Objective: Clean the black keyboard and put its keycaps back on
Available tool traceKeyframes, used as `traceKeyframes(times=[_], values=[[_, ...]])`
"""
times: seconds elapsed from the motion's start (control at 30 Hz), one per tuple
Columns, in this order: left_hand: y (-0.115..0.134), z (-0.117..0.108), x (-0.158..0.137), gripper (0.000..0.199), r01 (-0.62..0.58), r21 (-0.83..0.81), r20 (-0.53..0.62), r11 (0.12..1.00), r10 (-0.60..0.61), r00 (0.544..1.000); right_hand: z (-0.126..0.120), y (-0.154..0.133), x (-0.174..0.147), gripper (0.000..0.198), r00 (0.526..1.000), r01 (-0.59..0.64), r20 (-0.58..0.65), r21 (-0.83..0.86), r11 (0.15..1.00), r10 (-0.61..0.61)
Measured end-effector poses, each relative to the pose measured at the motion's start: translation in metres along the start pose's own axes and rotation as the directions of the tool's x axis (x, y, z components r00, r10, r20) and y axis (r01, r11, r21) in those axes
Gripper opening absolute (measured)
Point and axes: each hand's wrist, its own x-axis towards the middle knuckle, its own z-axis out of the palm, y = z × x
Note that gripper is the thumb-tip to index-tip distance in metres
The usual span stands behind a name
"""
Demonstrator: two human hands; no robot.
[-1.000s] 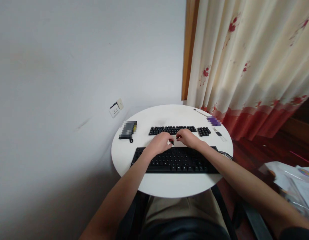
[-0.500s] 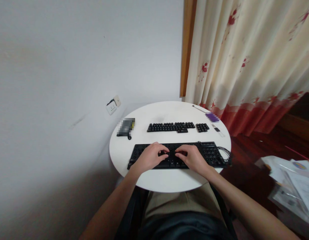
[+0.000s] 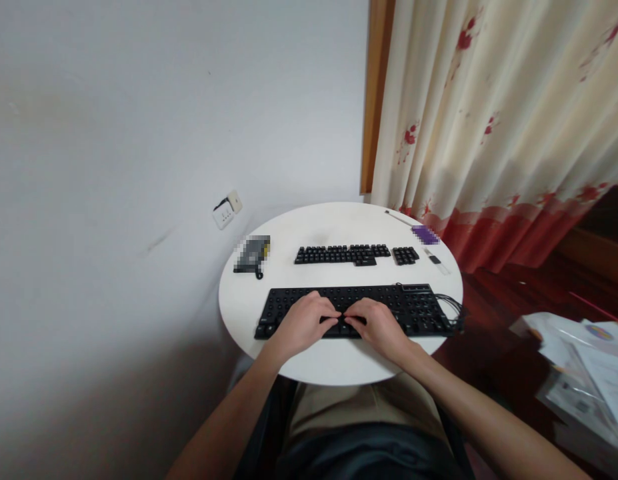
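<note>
A black keyboard (image 3: 417, 308) lies across the near half of the round white table (image 3: 319, 370); many of its key spots show small posts without caps. Over its lower middle, my left hand (image 3: 307, 321) has thumb and fingers pinched together. My right hand (image 3: 379, 324) is also pinched, its fingertips almost meeting those of the left. Whatever lies between the fingertips is too small to make out. Behind the keyboard, loose black keycaps (image 3: 333, 255) are laid out in rows, with a smaller block of keycaps (image 3: 405, 256) to their right.
A blurred dark packet (image 3: 253, 255) sits at the table's left. On the right are a purple-ended brush (image 3: 425, 234), a small clear-and-black tool (image 3: 435, 260) and the keyboard's coiled cable (image 3: 451, 308). A wall socket (image 3: 223, 215) and a curtain (image 3: 439, 133) stand beyond.
Both hands have drawn slightly nearer to each other and lower over the keyboard. Their thumbs and fingers, apart before, have closed into pinches.
</note>
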Motion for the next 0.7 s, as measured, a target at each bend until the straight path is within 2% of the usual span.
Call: traceKeyframes(times=[0.23,0.47,0.7], values=[[0.002,0.007,-0.005,0.017,0.025,0.033,-0.058,0.999,-0.023,0.998,-0.002,-0.004,-0.002,0.013,0.999,0.046,0.024,-0.088,0.995,-0.044],[0.011,0.013,-0.014,0.024,0.011,0.173,-0.063,0.985,0.000,0.998,-0.001,-0.009,-0.002,0.017,0.995,0.099,0.044,-0.229,0.968,-0.091],[0.028,0.025,-0.029,0.028,0.091,0.270,-0.191,0.959,-0.040,0.981,0.010,-0.019,-0.017,0.018,0.993,0.090,-0.042,-0.335,0.938,-0.110]])
